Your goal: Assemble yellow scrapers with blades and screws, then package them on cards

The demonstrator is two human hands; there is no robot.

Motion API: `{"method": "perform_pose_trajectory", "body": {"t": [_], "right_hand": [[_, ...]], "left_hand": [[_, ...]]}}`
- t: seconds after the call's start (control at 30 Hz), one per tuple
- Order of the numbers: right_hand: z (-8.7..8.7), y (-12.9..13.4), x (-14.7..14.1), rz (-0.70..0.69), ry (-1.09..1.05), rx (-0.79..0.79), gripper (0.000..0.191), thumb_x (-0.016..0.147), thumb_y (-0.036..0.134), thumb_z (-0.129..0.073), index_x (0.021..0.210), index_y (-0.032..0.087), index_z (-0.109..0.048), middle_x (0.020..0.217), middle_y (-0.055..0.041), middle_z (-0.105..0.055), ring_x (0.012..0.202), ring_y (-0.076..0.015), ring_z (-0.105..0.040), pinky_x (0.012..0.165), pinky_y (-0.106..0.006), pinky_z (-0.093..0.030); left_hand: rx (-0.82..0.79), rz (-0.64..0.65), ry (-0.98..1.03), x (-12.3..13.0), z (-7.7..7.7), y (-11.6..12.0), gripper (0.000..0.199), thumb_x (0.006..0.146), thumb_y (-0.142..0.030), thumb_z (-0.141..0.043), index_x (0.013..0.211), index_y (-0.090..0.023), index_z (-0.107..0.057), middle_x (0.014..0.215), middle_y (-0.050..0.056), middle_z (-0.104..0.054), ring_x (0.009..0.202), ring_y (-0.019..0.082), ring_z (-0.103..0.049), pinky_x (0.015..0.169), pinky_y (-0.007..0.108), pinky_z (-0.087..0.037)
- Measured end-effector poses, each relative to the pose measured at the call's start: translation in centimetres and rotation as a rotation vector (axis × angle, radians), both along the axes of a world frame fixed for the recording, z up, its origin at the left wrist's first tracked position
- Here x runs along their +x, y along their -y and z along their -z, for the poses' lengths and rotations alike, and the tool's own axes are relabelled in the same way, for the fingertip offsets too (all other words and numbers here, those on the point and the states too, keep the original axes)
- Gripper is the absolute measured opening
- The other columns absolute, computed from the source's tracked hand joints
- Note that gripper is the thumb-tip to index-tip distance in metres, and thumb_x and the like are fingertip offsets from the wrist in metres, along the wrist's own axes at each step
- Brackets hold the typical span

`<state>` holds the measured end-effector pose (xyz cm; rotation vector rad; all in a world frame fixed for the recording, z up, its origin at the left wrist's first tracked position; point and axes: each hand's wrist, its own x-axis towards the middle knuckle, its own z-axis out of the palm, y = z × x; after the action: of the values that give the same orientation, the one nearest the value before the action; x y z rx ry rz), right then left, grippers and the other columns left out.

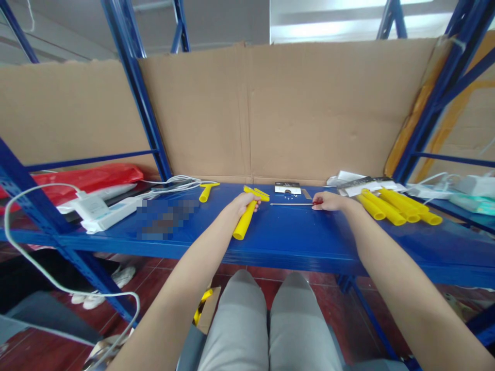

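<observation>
My left hand [246, 202] is closed round the neck of a yellow T-shaped plastic tool with a tube handle [242, 226], just above the blue shelf [294, 232]. My right hand [326, 201] grips the red handle of a screwdriver [290, 204], whose long thin shaft points left toward the yellow tool, its tip apart from it. Between and behind my hands lies a small black-and-white packet [287, 188], with tiny pieces beside it, too small to name. A similar yellow T-shaped tool [206, 194] rests farther left.
Several yellow tubes [402, 206] lie at the right, before flat packets [363, 184]. At the left are a white power strip [112, 214], coiled white cables [181, 183] and a red bag [88, 178]. Cardboard [309, 113] backs the shelf; blue posts [141, 93] frame it.
</observation>
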<state>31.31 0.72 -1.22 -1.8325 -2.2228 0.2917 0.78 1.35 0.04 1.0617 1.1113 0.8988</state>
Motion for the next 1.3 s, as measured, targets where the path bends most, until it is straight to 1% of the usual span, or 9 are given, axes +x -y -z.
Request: {"method": "perform_pose_trajectory", "body": {"t": [0.13,0.27,0.43,0.57,0.7,0.8,1.0,1.13,1.3], "right_hand": [[0.2,-0.4,-1.5,-0.006,0.018,0.077,0.02,0.079,0.035,-0.067,0.091,0.02,-0.066,0.091,-0.006,-0.072,0.081,-0.0185,-0.066,0.073,-0.026,-0.049],[0.2,-1.5,-3.6,0.018,0.084,0.16,0.023,0.084,0.037,-0.062,0.098,0.02,-0.068,0.096,-0.0072,-0.072,0.088,-0.02,-0.066,0.078,-0.027,-0.048],[-0.4,-2.9,-5.3,0.078,0.145,0.196,0.021,0.086,0.017,-0.053,0.097,0.015,-0.07,0.098,-0.0118,-0.073,0.088,-0.0208,-0.067,0.077,-0.025,-0.046],[-0.5,-3.4,-6.2,0.115,0.161,0.173,0.023,0.084,0.011,-0.054,0.096,0.012,-0.073,0.098,-0.0132,-0.074,0.087,-0.021,-0.069,0.073,-0.022,-0.046],[-0.3,-3.8,-6.7,0.162,0.127,0.136,0.022,0.081,0.012,-0.058,0.095,0.011,-0.074,0.092,-0.012,-0.075,0.081,-0.0207,-0.069,0.068,-0.022,-0.047],[-0.2,-4.3,-6.7,0.181,0.144,0.116,0.021,0.08,0.015,-0.06,0.095,0.011,-0.075,0.088,-0.012,-0.075,0.079,-0.0217,-0.069,0.068,-0.024,-0.047],[0.4,-5.1,-7.1,0.217,0.163,0.129,0.026,0.081,0.011,-0.054,0.098,0.01,-0.074,0.095,-0.0178,-0.074,0.088,-0.0254,-0.07,0.074,-0.026,-0.048],[0.6,-4.9,-7.1,0.212,0.158,0.116,0.025,0.081,0.011,-0.053,0.097,0.011,-0.073,0.096,-0.0181,-0.074,0.091,-0.0261,-0.069,0.076,-0.027,-0.048],[0.6,-4.4,-7.0,0.238,0.131,0.111,0.029,0.082,0.013,-0.051,0.106,0.016,-0.066,0.104,-0.0165,-0.071,0.096,-0.0271,-0.067,0.08,-0.033,-0.048]], "left_hand": [[-0.038,0.004,-0.004,0.1,0.1,-0.2,0.022,0.084,0.0,-0.052,0.065,-0.013,-0.054,0.05,0.0,-0.049,0.037,0.007,-0.04,0.034,0.016,-0.032],[-0.045,-0.006,0.023,0.2,0.2,-0.4,0.023,0.085,0.001,-0.047,0.067,-0.012,-0.054,0.051,-0.001,-0.047,0.037,0.006,-0.039,0.034,0.016,-0.031],[-0.054,-0.01,0.038,0.2,0.5,-0.6,0.018,0.082,0.001,-0.051,0.071,-0.012,-0.055,0.053,-0.001,-0.048,0.038,0.006,-0.04,0.034,0.016,-0.032],[-0.041,0.013,0.013,0.2,0.4,-0.4,0.017,0.083,0.001,-0.049,0.075,-0.012,-0.054,0.053,-0.002,-0.048,0.038,0.007,-0.041,0.035,0.017,-0.033],[-0.043,0.028,-0.007,0.2,0.2,-0.3,0.019,0.086,0.0,-0.044,0.076,-0.013,-0.053,0.052,-0.002,-0.047,0.038,0.007,-0.04,0.036,0.017,-0.033],[-0.051,0.024,0.016,0.3,0.2,-0.3,0.017,0.085,0.0,-0.05,0.075,-0.013,-0.054,0.054,-0.002,-0.048,0.038,0.006,-0.04,0.036,0.017,-0.032],[-0.058,0.024,-0.015,0.5,0.0,0.2,0.02,0.087,0.001,-0.043,0.078,-0.012,-0.055,0.053,-0.002,-0.047,0.039,0.007,-0.04,0.037,0.017,-0.033],[-0.052,0.02,-0.023,0.6,-0.3,0.7,0.02,0.088,0.001,-0.042,0.081,-0.012,-0.056,0.052,-0.002,-0.046,0.039,0.008,-0.04,0.037,0.017,-0.033],[-0.07,0.01,-0.024,0.6,-0.3,0.7,0.02,0.087,0.001,-0.044,0.078,-0.012,-0.056,0.051,-0.002,-0.046,0.037,0.007,-0.039,0.034,0.016,-0.032]]}}
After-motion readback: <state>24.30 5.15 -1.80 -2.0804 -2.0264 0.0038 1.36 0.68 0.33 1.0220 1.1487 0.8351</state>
